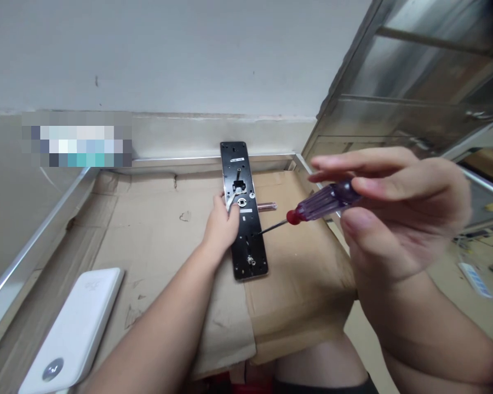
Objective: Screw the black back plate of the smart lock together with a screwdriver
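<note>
A long black door lock panel (246, 246) lies back side up on the cardboard, its far end at the frame's rail. Around its left edge, near the middle, my left hand (224, 221) is closed, with a pale cable or strip at the fingers. My right hand (402, 213) pinches the end of a screwdriver (318, 207) with a clear purple handle and a red collar. The shaft slants down to the left, its tip at the panel's lower right part; whether it touches a screw I cannot tell. A lever handle (267, 207) sticks out from under the panel's right side.
Brown cardboard (160, 230) covers the metal-framed work surface. At the near left lies a white power bank (76, 328). A wall (168, 60) stands behind, and a metal door (394, 87) is at the right. A white power strip (475, 279) lies lower right.
</note>
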The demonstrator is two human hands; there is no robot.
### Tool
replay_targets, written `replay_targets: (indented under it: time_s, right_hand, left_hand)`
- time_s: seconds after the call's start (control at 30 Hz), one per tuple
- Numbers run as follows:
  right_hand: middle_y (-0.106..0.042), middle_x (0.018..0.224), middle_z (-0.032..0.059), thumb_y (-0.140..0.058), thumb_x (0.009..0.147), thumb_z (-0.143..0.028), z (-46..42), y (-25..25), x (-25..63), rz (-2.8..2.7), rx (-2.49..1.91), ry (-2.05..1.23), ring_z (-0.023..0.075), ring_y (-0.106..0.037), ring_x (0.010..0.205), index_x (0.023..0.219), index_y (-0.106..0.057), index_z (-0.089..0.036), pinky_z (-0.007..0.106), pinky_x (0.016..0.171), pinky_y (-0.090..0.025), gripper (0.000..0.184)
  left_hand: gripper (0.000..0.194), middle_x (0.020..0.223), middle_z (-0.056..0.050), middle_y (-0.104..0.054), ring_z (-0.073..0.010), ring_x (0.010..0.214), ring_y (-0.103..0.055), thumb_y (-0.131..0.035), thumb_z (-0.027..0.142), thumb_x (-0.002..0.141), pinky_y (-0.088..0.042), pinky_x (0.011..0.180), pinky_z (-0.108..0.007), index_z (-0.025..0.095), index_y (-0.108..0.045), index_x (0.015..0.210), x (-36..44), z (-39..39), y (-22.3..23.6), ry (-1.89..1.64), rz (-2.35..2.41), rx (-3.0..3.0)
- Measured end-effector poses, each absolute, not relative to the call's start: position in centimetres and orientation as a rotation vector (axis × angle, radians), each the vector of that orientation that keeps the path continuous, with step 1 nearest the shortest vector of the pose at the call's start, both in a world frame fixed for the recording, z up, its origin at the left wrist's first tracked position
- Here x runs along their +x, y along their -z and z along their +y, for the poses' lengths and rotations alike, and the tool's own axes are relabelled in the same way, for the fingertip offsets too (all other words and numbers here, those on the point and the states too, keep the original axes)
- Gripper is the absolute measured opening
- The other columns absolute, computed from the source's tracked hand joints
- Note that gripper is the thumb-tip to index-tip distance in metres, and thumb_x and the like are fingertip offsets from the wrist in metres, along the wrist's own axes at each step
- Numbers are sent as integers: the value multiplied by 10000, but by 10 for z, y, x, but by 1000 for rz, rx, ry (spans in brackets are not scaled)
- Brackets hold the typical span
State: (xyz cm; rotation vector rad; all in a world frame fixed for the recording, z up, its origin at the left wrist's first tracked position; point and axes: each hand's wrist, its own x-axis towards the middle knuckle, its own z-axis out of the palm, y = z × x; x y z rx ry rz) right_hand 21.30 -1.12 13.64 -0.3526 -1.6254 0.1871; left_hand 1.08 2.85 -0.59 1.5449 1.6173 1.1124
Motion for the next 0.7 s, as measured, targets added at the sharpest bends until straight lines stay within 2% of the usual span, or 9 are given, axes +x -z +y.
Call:
replay_targets:
  time_s: [0.03, 0.1, 0.2, 0.33, 0.4, 0.47, 0.5, 0.63, 0.7]
  right_hand:
    - [-739, 1080, 62, -717, 744, -141, -13, -136, 212, -1625, -357, -227, 282, -735, 926, 990, -704, -245, 466, 706, -657, 267]
    - [-749, 1079, 80, -726, 747, -90, -16, -136, 211, -1621, -367, -256, 296, -745, 918, 1016, -708, -224, 475, 676, -665, 302]
    - [-739, 889, 51, -839, 645, -75, -18, -139, 211, -1618, -398, -189, 251, -734, 780, 952, -735, -215, 380, 545, -639, 353]
    - [-669, 759, -16, -929, 553, -169, -16, -141, 214, -1587, -448, -18, 193, -662, 668, 878, -717, -292, 336, 488, -586, 407]
    - [-678, 821, 5, -902, 610, -209, -17, -142, 215, -1618, -480, -44, 209, -666, 690, 863, -702, -290, 366, 499, -591, 333]
    - [-695, 985, 58, -783, 741, -187, -20, -142, 214, -1639, -535, -200, 266, -711, 839, 892, -693, -265, 456, 617, -640, 192]
    - [-707, 1019, 74, -755, 754, -166, -22, -142, 214, -1635, -495, -237, 295, -722, 898, 905, -694, -253, 483, 645, -652, 184]
    - [-740, 975, 59, -786, 715, -85, -26, -141, 215, -1641, -460, -275, 295, -748, 879, 965, -700, -238, 450, 595, -675, 305]
    - [-731, 950, 38, -824, 692, -88, -28, -141, 217, -1658, -525, -292, 275, -743, 860, 942, -701, -256, 461, 646, -685, 325]
  left_hand:
    - [486, 1312, -189, -637, -356, 1173, -629, -442, 416, 983, -474, 1005, -525, 197, -364, 1410, 11, 28, 5, -1109, 1620, 1545]
    - [490, 1318, -190, -633, -355, 1179, -628, -440, 422, 984, -471, 1010, -525, 199, -361, 1412, 11, 28, 4, -1106, 1620, 1542]
    - [497, 1316, -189, -634, -351, 1197, -621, -438, 428, 985, -463, 1026, -525, 192, -354, 1414, 12, 28, 4, -1106, 1612, 1532]
    - [504, 1307, -197, -637, -351, 1208, -617, -437, 426, 985, -459, 1031, -532, 176, -350, 1413, 12, 29, 5, -1111, 1604, 1528]
    - [504, 1313, -201, -633, -351, 1207, -617, -439, 426, 983, -459, 1032, -531, 178, -351, 1413, 11, 29, 5, -1116, 1596, 1529]
    - [503, 1330, -195, -626, -349, 1206, -617, -451, 415, 977, -457, 1037, -530, 188, -350, 1414, 10, 30, 6, -1113, 1588, 1532]
    - [507, 1341, -191, -620, -347, 1207, -616, -462, 404, 970, -456, 1041, -528, 192, -345, 1417, 9, 30, 6, -1110, 1580, 1534]
    - [557, 1363, -188, -602, -335, 1223, -609, -513, 347, 931, -452, 1058, -514, 187, -319, 1428, 8, 29, 7, -1119, 1536, 1530]
    - [578, 1355, -184, -607, -330, 1225, -610, -540, 333, 910, -453, 1063, -507, 193, -318, 1425, 9, 29, 8, -1130, 1524, 1514]
